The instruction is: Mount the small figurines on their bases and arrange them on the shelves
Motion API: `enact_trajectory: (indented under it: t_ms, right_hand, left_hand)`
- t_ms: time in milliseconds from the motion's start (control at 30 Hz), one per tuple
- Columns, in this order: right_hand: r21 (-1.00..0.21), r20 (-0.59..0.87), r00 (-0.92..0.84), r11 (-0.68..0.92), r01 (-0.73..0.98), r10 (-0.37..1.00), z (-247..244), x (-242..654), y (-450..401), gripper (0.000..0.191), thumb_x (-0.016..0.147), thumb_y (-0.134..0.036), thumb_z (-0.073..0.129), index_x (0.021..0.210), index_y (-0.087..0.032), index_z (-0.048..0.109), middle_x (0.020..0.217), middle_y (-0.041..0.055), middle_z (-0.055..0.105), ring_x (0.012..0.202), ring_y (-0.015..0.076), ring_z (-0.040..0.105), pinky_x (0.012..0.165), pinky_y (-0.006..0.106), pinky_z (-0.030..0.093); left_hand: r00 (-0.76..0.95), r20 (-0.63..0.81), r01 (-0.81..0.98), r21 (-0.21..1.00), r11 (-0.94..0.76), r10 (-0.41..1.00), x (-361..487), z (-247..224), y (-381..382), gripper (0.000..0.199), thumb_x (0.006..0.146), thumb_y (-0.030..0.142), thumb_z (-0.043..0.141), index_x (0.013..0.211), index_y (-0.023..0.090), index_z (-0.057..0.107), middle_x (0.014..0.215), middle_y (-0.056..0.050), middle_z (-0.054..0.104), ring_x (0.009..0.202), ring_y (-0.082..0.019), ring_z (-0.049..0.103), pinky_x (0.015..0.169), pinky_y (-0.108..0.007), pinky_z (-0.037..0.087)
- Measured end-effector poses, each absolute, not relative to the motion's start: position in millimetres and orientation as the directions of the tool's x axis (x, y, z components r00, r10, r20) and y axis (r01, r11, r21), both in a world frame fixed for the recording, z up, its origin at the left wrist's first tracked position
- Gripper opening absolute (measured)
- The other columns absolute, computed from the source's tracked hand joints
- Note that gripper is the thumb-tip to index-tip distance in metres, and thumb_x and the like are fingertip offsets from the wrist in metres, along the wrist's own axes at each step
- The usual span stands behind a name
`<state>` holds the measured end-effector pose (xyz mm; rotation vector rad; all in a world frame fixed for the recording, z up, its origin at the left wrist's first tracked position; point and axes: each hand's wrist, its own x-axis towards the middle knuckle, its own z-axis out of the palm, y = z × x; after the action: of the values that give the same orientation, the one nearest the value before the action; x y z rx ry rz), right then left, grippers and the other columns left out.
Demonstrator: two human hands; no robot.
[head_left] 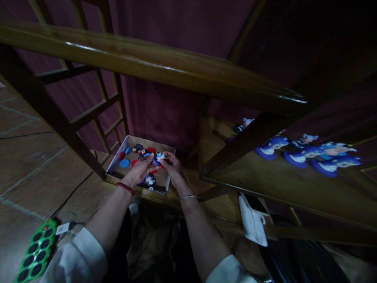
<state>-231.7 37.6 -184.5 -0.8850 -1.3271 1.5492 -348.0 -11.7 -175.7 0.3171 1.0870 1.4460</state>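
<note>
Both my hands meet above an open cardboard tray with white sides. My right hand pinches a small blue-and-white figurine. My left hand reaches it from the other side, its fingertips on a blue disc just under the figurine. Loose in the tray lie a red disc, a larger blue disc and several small figurines. One figurine sits below my left hand, partly hidden by it.
A wooden shelf to the right holds a row of blue-and-white figures. A wooden rail crosses above, before a maroon curtain. A green power strip and cables lie on the tiled floor at left. White paper hangs below the shelf.
</note>
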Motion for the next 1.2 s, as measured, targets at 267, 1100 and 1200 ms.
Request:
enact_trajectory:
  t_ms: [267, 1100, 1200]
  right_hand:
    - [-0.989, 0.108, -0.376, 0.059, -0.139, 0.92, -183.0, -230.5, 38.9, 0.026, 0.063, -0.023, 0.063, 0.088, -0.021, 0.058, 0.086, -0.0006, 0.063, 0.081, 0.0148, 0.058, 0.076, 0.027, 0.046]
    - [-0.986, 0.092, -0.381, 0.138, 0.095, 0.92, -192.5, -230.4, 40.6, 0.021, 0.062, -0.017, 0.057, 0.082, -0.024, 0.06, 0.084, -0.0028, 0.062, 0.079, 0.0152, 0.057, 0.079, 0.03, 0.044]
    - [-0.968, 0.085, -0.394, 0.169, 0.184, 0.915, -200.7, -227.8, 42.2, 0.022, 0.062, -0.016, 0.057, 0.082, -0.025, 0.06, 0.084, -0.0036, 0.062, 0.078, 0.0153, 0.056, 0.077, 0.031, 0.044]
  left_hand:
    - [-0.216, -0.412, -0.62, 0.758, 0.201, 0.885, -344.3, -170.9, -12.6, 0.023, 0.082, 0.028, 0.051, 0.075, 0.008, 0.059, 0.067, -0.005, 0.063, 0.06, -0.01, 0.06, 0.06, -0.022, 0.055]
    - [-0.207, -0.548, -0.591, 0.73, 0.343, 0.81, -339.8, -182.4, -5.3, 0.016, 0.083, 0.009, 0.043, 0.07, 0.011, 0.053, 0.06, -0.004, 0.059, 0.052, -0.01, 0.057, 0.056, -0.025, 0.055]
    - [-0.21, -0.57, -0.57, 0.731, 0.374, 0.794, -336.8, -188.6, -3.6, 0.014, 0.078, 0.002, 0.046, 0.069, 0.011, 0.053, 0.06, -0.003, 0.058, 0.053, -0.009, 0.056, 0.06, -0.027, 0.056]
